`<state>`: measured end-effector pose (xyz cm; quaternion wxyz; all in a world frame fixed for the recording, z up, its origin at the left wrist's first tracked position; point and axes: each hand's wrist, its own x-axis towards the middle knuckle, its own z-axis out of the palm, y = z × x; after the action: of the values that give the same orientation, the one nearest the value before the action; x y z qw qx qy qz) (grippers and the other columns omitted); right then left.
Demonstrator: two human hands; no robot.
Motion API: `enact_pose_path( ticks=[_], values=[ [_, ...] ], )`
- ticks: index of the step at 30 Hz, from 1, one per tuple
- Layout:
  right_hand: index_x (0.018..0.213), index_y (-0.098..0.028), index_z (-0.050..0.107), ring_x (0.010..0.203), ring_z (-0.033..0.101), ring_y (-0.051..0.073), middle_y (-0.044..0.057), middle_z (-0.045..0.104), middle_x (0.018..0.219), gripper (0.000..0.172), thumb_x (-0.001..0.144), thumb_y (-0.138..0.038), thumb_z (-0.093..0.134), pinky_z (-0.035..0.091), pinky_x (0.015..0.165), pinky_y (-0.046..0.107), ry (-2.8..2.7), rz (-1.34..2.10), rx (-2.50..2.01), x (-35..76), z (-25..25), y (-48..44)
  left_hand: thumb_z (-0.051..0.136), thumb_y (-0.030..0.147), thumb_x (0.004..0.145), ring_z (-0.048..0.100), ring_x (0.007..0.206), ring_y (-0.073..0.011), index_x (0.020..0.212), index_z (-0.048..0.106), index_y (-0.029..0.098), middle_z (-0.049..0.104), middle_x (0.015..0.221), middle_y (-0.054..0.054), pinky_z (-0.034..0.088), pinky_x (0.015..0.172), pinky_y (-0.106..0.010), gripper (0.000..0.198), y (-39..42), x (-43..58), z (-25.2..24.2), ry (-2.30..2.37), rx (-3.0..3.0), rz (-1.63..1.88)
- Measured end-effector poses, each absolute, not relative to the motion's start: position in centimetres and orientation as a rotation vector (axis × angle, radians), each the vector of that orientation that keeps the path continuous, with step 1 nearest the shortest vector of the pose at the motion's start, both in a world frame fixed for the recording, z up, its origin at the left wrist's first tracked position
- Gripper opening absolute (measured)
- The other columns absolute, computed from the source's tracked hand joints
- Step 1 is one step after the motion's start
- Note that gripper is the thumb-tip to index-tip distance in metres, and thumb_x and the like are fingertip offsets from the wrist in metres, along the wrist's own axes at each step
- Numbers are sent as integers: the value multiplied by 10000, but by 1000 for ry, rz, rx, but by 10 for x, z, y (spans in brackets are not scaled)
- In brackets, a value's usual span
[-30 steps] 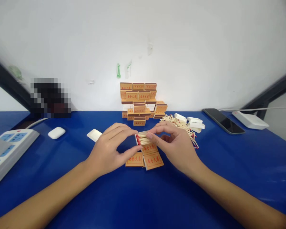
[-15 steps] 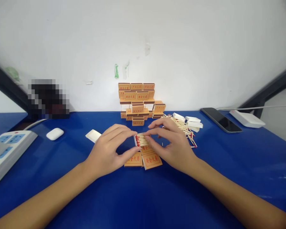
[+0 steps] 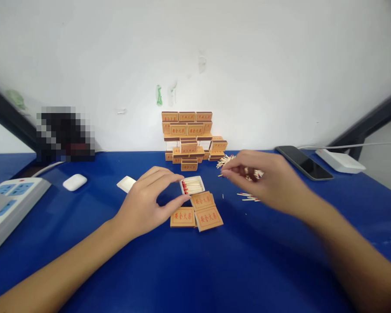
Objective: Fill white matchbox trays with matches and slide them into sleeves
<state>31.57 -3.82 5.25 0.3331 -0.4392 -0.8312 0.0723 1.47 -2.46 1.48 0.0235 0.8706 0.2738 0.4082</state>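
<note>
Presently, left hand point(image 3: 146, 202): forefinger and thumb pinch the open match tray point(image 3: 193, 186), which lies just right of it on the blue table point(image 3: 195, 269). Right hand point(image 3: 270, 182): fingers drawn together over the loose matches point(image 3: 226, 160), apart from the tray; whether any is gripped cannot be told. Orange sleeves point(image 3: 203, 211) lie nearer; matchbox stack point(image 3: 189, 134) stands beyond.
</note>
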Motion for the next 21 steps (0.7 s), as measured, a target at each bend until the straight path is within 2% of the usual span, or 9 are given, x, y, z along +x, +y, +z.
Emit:
enact_pose_path(
  ticks=[2,6,11,17,21],
  values=[
    [888,-263,769,575,568,155,-3,660,670,183,957,-416,696,435,513,310,-2270,444,-1382,346,62,-32,809,295,931,714,1015,-236,1140,719,181,783,1081,-85,599,918,-409,255,-22,14,14,920,2661,1255],
    [851,-266,786,634,610,166,17,725,752,175,878,-432,734,457,556,306,-2429,730,-1667,377,63,-23,814,298,925,715,1022,-237,1138,725,177,784,1084,-83,596,929,-406,260,-20,13,12,955,2647,1220],
    [812,-261,783,633,594,161,15,704,735,185,861,-433,735,436,559,301,-2464,720,-1670,366,50,-22,797,298,938,715,1013,-243,1145,722,179,781,1076,-90,601,918,-417,251,-20,14,14,928,2680,1215],
    [802,-259,747,579,536,146,-11,634,665,109,867,-334,702,406,524,295,-2480,666,-1638,359,34,-19,775,307,950,720,992,-250,1136,722,188,782,1061,-95,609,898,-435,226,-19,13,13,896,2684,1230],
    [846,-250,729,596,538,144,-8,650,708,111,882,-352,705,399,528,291,-2460,664,-1621,360,30,-15,768,320,958,716,983,-248,1134,720,182,781,1053,-100,609,900,-443,229,-20,13,13,879,2699,1219]
  ],
)
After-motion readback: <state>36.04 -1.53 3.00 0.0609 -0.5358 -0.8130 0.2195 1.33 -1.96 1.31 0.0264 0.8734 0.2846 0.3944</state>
